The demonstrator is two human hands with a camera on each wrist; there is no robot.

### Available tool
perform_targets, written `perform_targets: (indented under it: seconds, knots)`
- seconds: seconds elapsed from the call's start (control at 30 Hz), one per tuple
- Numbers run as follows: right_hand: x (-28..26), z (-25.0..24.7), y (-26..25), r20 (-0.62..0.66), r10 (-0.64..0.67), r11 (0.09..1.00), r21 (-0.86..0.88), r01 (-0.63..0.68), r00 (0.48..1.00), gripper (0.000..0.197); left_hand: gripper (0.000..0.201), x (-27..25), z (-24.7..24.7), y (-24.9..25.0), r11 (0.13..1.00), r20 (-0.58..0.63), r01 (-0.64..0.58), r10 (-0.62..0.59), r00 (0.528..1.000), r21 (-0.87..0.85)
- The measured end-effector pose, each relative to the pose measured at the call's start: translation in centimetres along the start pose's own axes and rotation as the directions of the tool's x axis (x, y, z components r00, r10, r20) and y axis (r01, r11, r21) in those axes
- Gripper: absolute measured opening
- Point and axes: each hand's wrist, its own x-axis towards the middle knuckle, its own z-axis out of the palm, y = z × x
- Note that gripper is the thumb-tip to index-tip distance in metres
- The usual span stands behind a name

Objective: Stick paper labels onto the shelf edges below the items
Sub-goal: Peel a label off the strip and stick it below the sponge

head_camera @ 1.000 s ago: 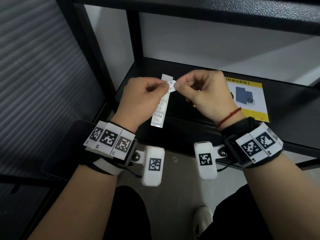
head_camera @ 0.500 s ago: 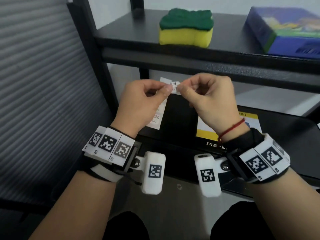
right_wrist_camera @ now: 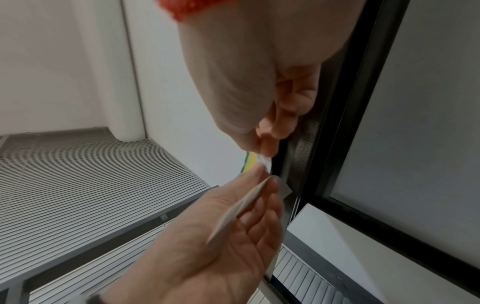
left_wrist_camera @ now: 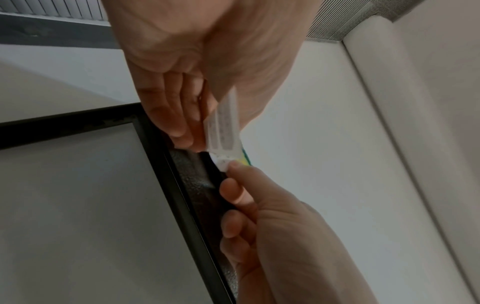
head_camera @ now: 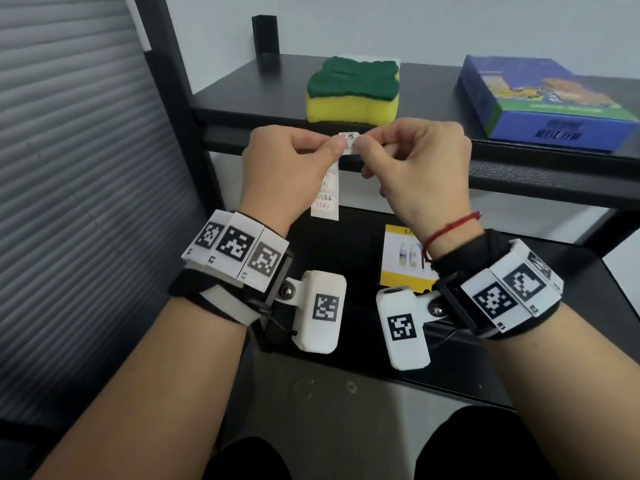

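A white label strip (head_camera: 325, 199) with handwriting hangs from my left hand (head_camera: 336, 147), which pinches its upper part. My right hand (head_camera: 362, 144) pinches the top paper label (head_camera: 349, 142), partly lifted from the strip. Both hands are in front of the black shelf edge (head_camera: 519, 174), just below the yellow-green sponge (head_camera: 353, 91). In the left wrist view the strip (left_wrist_camera: 224, 123) runs down from my left fingers to the label (left_wrist_camera: 221, 162), held by my right fingertips (left_wrist_camera: 235, 166). In the right wrist view the label (right_wrist_camera: 265, 162) sits between both hands, close to the shelf edge (right_wrist_camera: 301, 156).
A blue box (head_camera: 547, 98) lies on the upper shelf to the right of the sponge. A yellow printed card (head_camera: 401, 258) lies on the lower shelf. A black upright post (head_camera: 173, 109) and a ribbed grey shutter (head_camera: 69, 202) stand at the left.
Both hands have risen with the strip from the lower shelf level to the upper shelf's front edge below the sponge. The pinch on strip and label is unchanged.
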Motion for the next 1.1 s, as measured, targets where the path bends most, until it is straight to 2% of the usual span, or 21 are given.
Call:
perform_targets:
  seconds: [0.2, 0.4, 0.83, 1.1]
  knots:
    - [-0.2, 1.0, 0.0, -0.068, 0.052, 0.997, 0.052, -0.049, 0.996, 0.019, 0.015, 0.3, 0.2, -0.4, 1.000, -0.006, 0.010, -0.010, 1.000, -0.004]
    - [-0.4, 1.2, 0.2, -0.068, 0.097, 0.992, 0.082, -0.092, 0.993, 0.019, 0.017, 0.3, 0.1, -0.6, 1.000, -0.005, 0.010, -0.010, 1.000, -0.010]
    - [-0.4, 1.2, 0.0, -0.074, 0.077, 0.995, 0.067, -0.072, 0.994, 0.021, 0.023, 0.4, 0.3, -0.3, 1.000, -0.021, 0.001, -0.001, 1.000, 0.003]
    - [-0.3, 1.2, 0.0, -0.080, 0.073, 0.995, 0.067, -0.068, 0.994, 0.021, 0.020, 0.5, 0.4, -0.3, 1.000, -0.037, 0.002, -0.001, 0.999, 0.005]
